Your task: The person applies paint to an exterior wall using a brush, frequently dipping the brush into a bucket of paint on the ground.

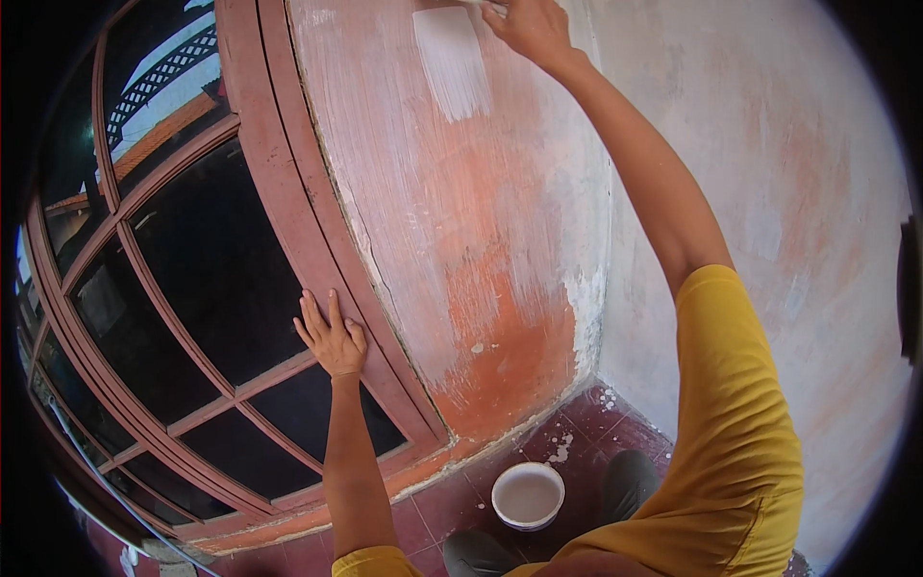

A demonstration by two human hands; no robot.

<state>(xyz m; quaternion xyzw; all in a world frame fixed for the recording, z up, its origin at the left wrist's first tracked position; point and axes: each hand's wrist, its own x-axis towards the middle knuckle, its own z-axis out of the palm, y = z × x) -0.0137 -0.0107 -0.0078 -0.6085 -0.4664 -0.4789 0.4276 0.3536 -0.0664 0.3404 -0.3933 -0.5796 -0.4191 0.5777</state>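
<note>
High at the top edge of the head view, my right hand [534, 31] is closed around a paintbrush [472, 2], most of which is cut off by the picture's rim. Just below it, a fresh white paint patch [452, 67] with streaky lower ends shows on the wall [481, 202], whose orange base shows through thin white strokes. My left hand [333, 338] lies flat with fingers spread on the reddish-brown window frame [322, 240]. On the floor below stands a small white bucket [528, 525] holding pale paint.
Dark panes [216, 250] fill the window at left. A second, patchy whitish wall [760, 221] meets the painted one at a corner on the right. White paint spots [561, 446] dot the dark red floor tiles [423, 524]. My knees flank the bucket.
</note>
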